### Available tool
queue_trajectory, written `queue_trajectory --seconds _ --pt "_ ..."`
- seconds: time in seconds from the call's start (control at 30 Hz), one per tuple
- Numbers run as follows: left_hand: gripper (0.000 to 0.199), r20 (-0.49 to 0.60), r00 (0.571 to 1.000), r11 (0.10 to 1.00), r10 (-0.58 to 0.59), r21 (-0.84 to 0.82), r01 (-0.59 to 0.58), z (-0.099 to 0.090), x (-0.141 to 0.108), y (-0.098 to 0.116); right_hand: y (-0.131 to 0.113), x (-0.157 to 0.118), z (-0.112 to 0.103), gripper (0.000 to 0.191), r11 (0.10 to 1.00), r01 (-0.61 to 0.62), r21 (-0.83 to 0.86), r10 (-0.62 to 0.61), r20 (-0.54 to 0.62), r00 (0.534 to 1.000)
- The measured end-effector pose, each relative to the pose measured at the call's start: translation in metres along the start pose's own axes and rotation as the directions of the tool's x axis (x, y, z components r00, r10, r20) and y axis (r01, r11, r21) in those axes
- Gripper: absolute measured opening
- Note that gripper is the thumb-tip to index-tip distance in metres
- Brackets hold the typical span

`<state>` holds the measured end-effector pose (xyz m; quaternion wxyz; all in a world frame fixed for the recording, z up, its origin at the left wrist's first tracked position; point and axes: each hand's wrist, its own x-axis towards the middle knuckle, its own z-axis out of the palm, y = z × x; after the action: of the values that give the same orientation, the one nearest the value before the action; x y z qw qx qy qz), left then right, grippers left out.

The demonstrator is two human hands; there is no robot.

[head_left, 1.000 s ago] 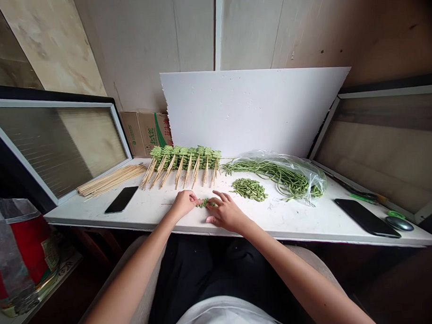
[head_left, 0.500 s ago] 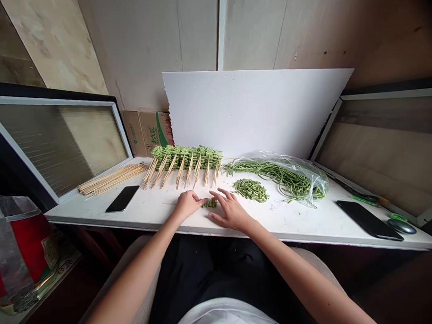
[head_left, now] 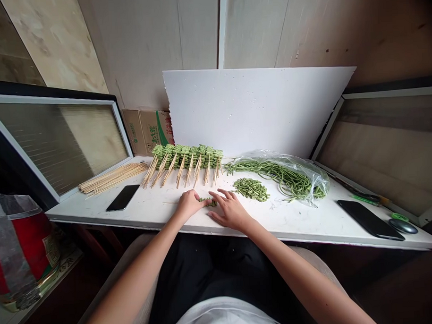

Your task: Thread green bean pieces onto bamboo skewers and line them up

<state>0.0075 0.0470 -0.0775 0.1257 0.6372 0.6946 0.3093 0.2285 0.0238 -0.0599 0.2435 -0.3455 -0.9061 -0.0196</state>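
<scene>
Fingers of both hands (head_left: 231, 211) touch the skewered beans (head_left: 208, 201); right grip loosely open.

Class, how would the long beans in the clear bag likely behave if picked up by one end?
The long beans would probably sag, since they curve and loop over one another. A few might slide free, as their left ends seem to poke out of the clear bag.

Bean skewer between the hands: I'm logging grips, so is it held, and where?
The left hand holds the bean skewer at the beans' left end; the right hand, fingers spread, shows no clear grip.
</scene>
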Motion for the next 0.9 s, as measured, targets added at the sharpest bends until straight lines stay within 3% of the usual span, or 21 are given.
queue_trajectory --seconds 0.37,0.57,0.7,0.8,0.9 --pt "0.046 0.016 1.000 1.000 -0.026 0.008 0.026 -0.007 -0.007 0.010 -0.004 0.000 -0.003 0.081 0.997 0.074 -0.017 -0.072 0.070 0.995" --pt "0.054 0.030 1.000 0.999 0.001 -0.035 0.000 -0.008 -0.004 0.008 0.004 0.000 -0.009 0.071 0.999 0.039 0.020 -0.040 0.034 0.999" --pt "0.042 0.052 0.998 0.997 0.030 -0.078 -0.025 -0.035 0.005 -0.008 0.020 0.000 -0.015 0.066 0.997 -0.038 0.064 0.042 -0.066 0.997" --pt "0.032 0.208 0.974 0.996 0.092 -0.018 -0.090 -0.069 0.014 -0.032 0.034 0.000 -0.022 0.059 0.991 -0.107 0.086 0.119 -0.143 0.982" --pt "0.028 0.313 0.950 0.995 0.008 0.090 -0.038 -0.095 0.019 -0.052 0.046 0.001 -0.029 0.053 0.985 -0.136 0.102 0.153 -0.185 0.971"
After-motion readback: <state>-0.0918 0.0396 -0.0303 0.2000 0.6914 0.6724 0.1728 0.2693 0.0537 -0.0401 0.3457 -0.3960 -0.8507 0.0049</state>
